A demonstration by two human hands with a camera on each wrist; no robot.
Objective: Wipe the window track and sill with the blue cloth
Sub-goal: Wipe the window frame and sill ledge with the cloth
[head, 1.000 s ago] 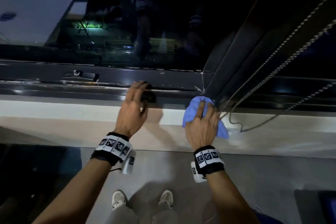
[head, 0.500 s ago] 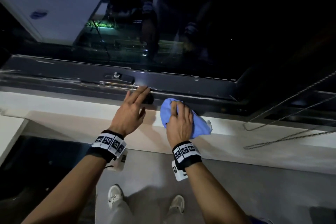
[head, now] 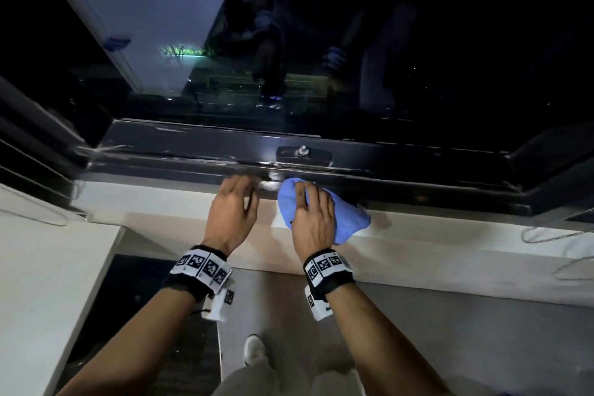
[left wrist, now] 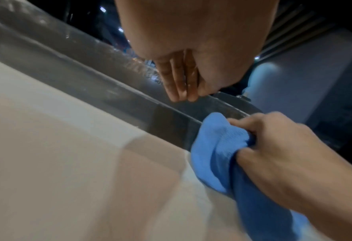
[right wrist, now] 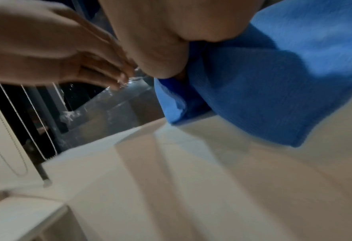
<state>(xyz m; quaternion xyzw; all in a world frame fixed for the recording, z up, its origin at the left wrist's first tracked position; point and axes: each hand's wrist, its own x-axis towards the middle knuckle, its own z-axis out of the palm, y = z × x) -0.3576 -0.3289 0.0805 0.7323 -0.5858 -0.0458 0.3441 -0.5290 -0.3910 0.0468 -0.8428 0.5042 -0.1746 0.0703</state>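
Observation:
The blue cloth lies bunched on the inner edge of the pale sill, against the dark window track. My right hand grips the cloth from above, fingers curled into its folds; the left wrist view shows the right hand bunching the cloth. My left hand rests just left of it. The left hand's fingers are held straight and together, tips touching the track. In the right wrist view the cloth fills the upper right above the sill.
A small metal latch fitting sits on the dark frame just beyond the hands. Dark reflecting glass rises behind. Blind bead chains lie on the sill at right. A white counter adjoins at left. My shoes stand below.
Both hands have slid left along the sill, the right one dragging the cloth from the frame's right corner to below the latch. The left hand stays just ahead of it.

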